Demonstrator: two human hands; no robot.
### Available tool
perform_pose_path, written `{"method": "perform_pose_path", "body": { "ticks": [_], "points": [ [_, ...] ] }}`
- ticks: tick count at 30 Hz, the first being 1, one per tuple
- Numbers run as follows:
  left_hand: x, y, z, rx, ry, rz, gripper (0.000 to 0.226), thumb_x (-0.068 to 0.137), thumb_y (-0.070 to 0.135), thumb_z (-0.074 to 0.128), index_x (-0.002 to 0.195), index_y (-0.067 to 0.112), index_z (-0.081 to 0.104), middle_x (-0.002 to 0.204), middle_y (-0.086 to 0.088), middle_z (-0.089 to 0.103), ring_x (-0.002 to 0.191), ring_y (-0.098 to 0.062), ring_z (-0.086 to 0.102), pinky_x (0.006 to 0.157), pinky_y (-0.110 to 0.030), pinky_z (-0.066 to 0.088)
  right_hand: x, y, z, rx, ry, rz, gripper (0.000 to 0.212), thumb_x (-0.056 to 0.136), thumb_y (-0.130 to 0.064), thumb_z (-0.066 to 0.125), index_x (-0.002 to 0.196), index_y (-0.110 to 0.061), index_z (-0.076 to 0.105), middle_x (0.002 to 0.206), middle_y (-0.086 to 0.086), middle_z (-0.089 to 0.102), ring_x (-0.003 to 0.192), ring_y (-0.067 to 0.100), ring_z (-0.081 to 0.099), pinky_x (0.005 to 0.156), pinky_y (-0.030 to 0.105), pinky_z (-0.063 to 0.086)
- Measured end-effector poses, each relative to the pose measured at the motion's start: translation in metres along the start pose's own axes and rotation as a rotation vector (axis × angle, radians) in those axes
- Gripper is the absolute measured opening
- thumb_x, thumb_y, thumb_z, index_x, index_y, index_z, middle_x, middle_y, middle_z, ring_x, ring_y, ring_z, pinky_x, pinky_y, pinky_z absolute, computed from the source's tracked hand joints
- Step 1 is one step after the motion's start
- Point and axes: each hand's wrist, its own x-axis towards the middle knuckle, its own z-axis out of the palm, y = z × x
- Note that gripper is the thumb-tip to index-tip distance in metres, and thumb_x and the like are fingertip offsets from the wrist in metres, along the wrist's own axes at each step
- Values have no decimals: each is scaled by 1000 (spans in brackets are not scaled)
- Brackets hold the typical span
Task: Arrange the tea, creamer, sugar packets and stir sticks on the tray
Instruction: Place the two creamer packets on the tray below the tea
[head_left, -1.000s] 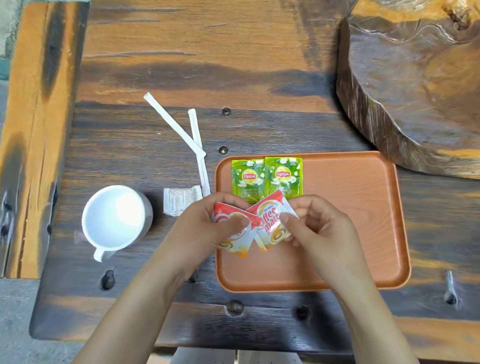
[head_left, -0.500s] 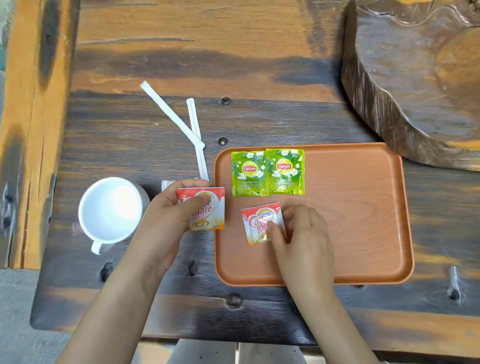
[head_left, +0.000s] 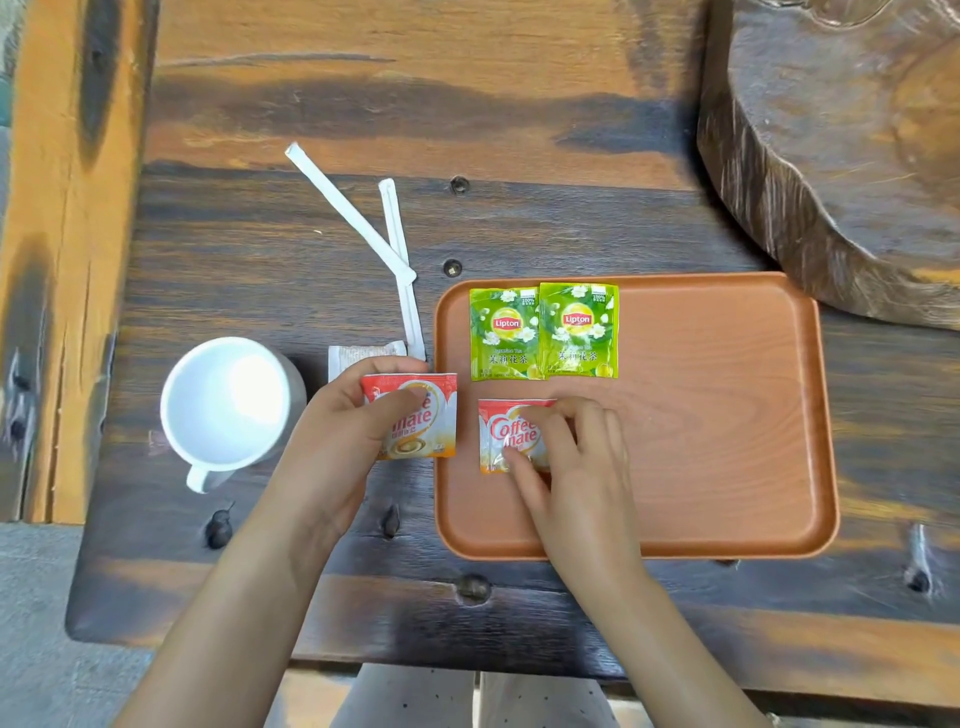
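Note:
An orange tray (head_left: 727, 415) lies on the dark wooden table. Two green Lipton tea packets (head_left: 543, 332) sit side by side in its far left corner. Below them a red and white creamer packet (head_left: 501, 434) lies flat on the tray, with the fingers of my right hand (head_left: 566, 467) pressing on it. My left hand (head_left: 343, 441) holds a second creamer packet (head_left: 421, 415) over the tray's left edge. Two white wrapped stir sticks (head_left: 374, 234) cross on the table left of the tray. A pale sugar packet (head_left: 358, 356) peeks out behind my left hand.
A white mug (head_left: 228, 410) stands on the table at the left, handle toward me. A thick slab of rough wood (head_left: 841, 156) rises at the far right, close to the tray's far corner. The table's front edge runs just below the tray.
The two hands separated, each with one creamer packet. My right hand laid its packet flat on the tray under the tea; my left hand carried the other to the tray's left edge.

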Motion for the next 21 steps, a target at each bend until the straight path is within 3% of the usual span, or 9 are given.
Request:
{"method": "perform_pose_path", "body": {
  "ticks": [6,11,14,17,21],
  "points": [
    [0,-2,1,6,-6,-7,23,83,-1,56,80,19,67,67,0,70,54,-8,64,50,-17,53,2,-3,1,11,-20,-4,32,78,-19,70,107,-13,61,100,8,55,94,22,46,79,34,45],
    [-3,-3,5,19,-18,-22,21,85,1,55,84,19,66,76,-5,68,59,-11,63,53,-20,54,2,-7,-7,77,-49,9,30,82,-21,67,109,-11,61,102,8,55,97,18,44,84,27,39],
    [-7,-2,14,-5,-66,-27,20,87,1,52,86,17,64,76,-5,68,59,-10,63,54,-19,54,2,-15,-19,395,-53,142,25,83,-27,62,107,-22,58,102,-3,56,96,9,51,82,14,39],
    [-14,-3,27,-81,-180,-52,18,86,-1,52,90,12,64,81,-9,69,63,-12,64,56,-20,55,4,-23,-25,817,-118,328,23,82,-19,63,99,-33,56,88,-10,63,77,-1,57,73,10,45],
    [-18,-13,46,-99,-162,6,22,86,0,54,92,19,64,81,1,69,72,-11,62,64,-19,53,6,-14,-32,932,-36,423,32,81,4,62,94,-26,61,78,-4,65,69,3,58,68,13,48]
  ]
}}
